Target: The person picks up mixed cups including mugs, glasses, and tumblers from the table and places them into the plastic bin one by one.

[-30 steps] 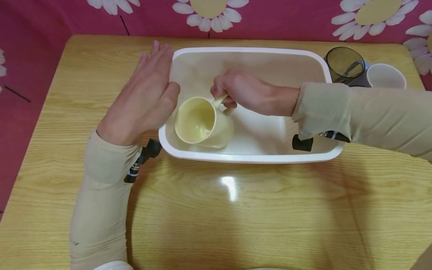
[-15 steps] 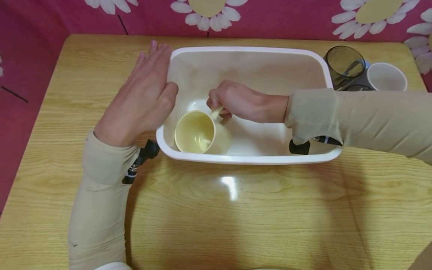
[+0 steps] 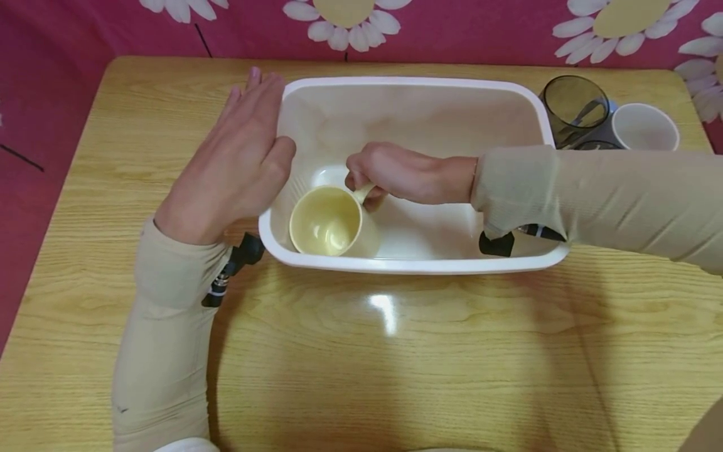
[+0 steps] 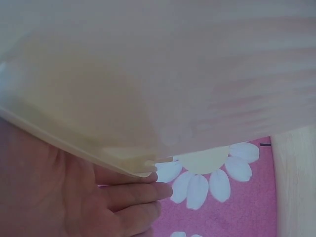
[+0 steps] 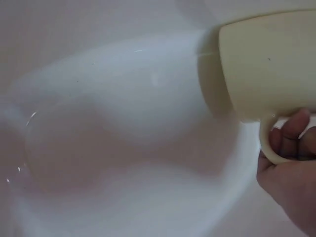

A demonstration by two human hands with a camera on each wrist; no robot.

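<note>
A pale yellow mug (image 3: 326, 221) is inside the white plastic tub (image 3: 412, 267), at its near left corner. Its mouth faces up toward the head camera. My right hand (image 3: 395, 172) grips the mug's handle, fingers hooked through the loop (image 5: 266, 140) as the right wrist view shows. Whether the mug's base touches the tub floor I cannot tell. Along the tub's left end lies my left hand (image 3: 231, 157), touching the rim from outside with its fingers extended. In the left wrist view those fingers (image 4: 133, 197) sit beside the rim, and the tub wall fills most of the frame.
Right of the tub stand a dark see-through cup (image 3: 576, 107) with a metal utensil in it and a white cup (image 3: 646, 129). Another dark rim shows partly beside them. The wooden table (image 3: 361, 364) meets a pink flowered cloth (image 3: 480, 37) at the back.
My right hand has lowered the mug toward the near left corner of the tub. Most of that motion came in the first half second. The left hand keeps its place on the rim.
</note>
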